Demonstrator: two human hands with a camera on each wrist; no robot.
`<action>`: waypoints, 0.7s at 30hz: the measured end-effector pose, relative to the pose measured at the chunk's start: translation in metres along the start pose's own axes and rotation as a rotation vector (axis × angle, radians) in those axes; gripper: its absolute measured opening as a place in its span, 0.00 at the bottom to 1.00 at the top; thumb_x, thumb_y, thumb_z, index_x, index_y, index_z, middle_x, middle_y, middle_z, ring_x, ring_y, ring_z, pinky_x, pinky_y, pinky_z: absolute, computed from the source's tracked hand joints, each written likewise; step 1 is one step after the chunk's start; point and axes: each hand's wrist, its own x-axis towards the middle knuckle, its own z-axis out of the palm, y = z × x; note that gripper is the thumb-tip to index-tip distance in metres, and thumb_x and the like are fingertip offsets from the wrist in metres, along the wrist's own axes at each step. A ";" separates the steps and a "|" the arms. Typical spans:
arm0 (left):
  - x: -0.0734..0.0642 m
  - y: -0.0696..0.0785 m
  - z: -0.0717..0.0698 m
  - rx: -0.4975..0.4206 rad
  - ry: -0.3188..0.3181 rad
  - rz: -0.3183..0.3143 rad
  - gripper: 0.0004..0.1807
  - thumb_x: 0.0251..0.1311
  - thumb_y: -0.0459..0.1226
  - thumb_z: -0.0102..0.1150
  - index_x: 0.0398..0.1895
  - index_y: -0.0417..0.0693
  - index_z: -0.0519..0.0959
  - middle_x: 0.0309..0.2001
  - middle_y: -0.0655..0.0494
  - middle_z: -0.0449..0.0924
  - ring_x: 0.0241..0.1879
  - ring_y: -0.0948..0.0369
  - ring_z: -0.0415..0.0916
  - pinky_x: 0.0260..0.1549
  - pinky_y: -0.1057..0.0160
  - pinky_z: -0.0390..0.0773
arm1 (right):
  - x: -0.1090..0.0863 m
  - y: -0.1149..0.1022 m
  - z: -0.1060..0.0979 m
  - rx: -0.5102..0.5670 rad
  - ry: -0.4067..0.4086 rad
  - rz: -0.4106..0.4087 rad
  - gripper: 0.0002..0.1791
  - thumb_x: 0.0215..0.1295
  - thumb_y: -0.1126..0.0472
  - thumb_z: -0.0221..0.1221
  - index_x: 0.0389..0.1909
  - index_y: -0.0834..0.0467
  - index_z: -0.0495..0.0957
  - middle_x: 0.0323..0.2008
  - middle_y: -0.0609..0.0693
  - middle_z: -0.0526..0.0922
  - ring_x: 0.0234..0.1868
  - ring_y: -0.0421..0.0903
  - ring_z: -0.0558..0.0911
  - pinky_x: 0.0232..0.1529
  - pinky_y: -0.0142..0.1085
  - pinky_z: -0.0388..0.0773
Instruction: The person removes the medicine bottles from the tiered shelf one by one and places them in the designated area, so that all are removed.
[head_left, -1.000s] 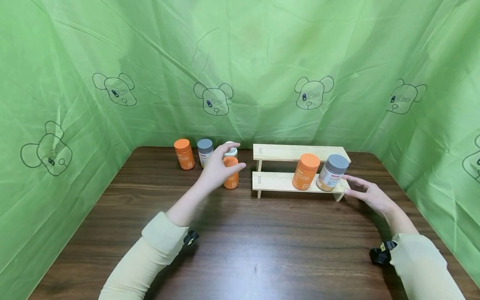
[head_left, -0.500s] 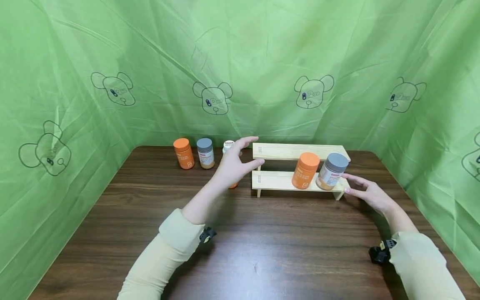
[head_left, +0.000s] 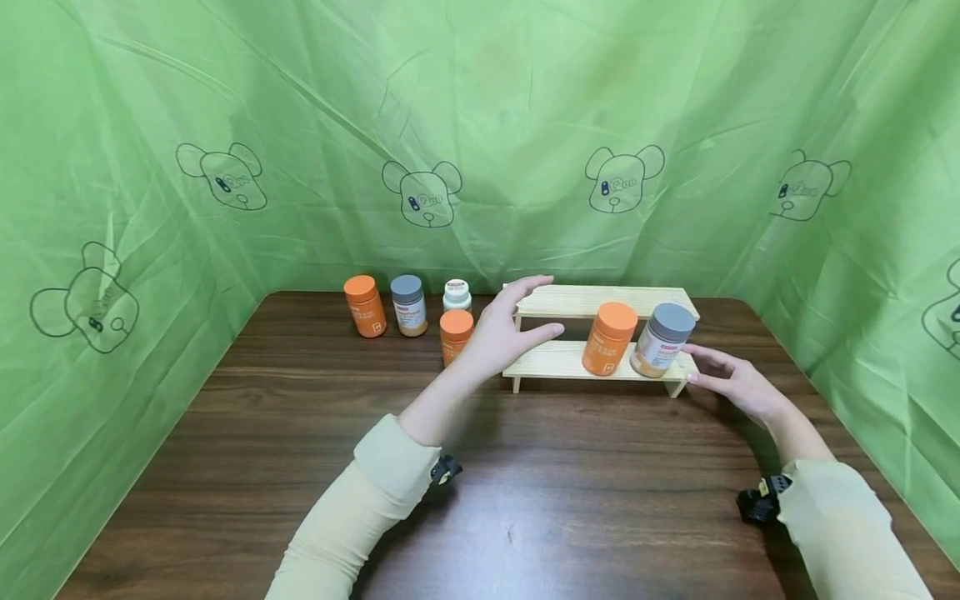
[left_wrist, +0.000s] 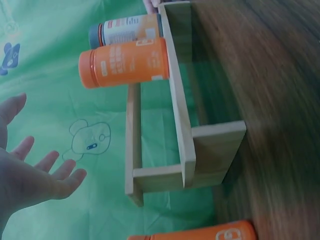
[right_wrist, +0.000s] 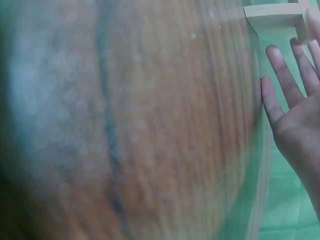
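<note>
My left hand (head_left: 501,337) is raised in front of the left end of a two-tier wooden shelf (head_left: 551,360), its fingers spread and nothing held. In the left wrist view, a gap separates that hand (left_wrist: 35,175) from the jars. An orange jar (head_left: 609,340) and a grey-lidded jar (head_left: 660,343) stand upright on the lower tier, towards its right. Beside that right end is my right hand (head_left: 738,389), with its thumb and a finger at the board's end. The right wrist view shows this hand's fingers (right_wrist: 285,75) extended; whether they press the wood is unclear.
Left of the shelf, an orange jar (head_left: 366,308), a grey-lidded jar (head_left: 409,307) and a small white-capped bottle (head_left: 457,297) stand along the table's back. Another orange jar (head_left: 454,333) stands before the bottle, partly covered by my left hand. A green curtain (head_left: 517,100) surrounds the table (head_left: 570,500).
My left hand has moved right, from over the front orange jar to the shelf's left end, still spread and holding nothing. My right hand, the shelf and the jars stay put.
</note>
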 end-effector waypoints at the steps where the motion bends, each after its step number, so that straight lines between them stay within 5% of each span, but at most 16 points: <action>1: 0.001 0.000 0.002 -0.009 -0.006 0.000 0.34 0.52 0.48 0.68 0.64 0.64 0.67 0.64 0.66 0.66 0.65 0.62 0.61 0.62 0.50 0.65 | 0.000 0.000 0.000 -0.003 0.000 0.001 0.30 0.66 0.52 0.58 0.68 0.49 0.63 0.65 0.54 0.67 0.56 0.23 0.63 0.47 0.15 0.63; 21: 0.022 -0.011 0.056 -0.140 -0.091 -0.003 0.34 0.53 0.42 0.68 0.65 0.55 0.67 0.63 0.60 0.69 0.60 0.53 0.69 0.56 0.54 0.71 | 0.000 0.000 0.000 0.000 0.003 0.018 0.31 0.65 0.52 0.58 0.68 0.49 0.63 0.64 0.52 0.67 0.56 0.24 0.64 0.48 0.15 0.63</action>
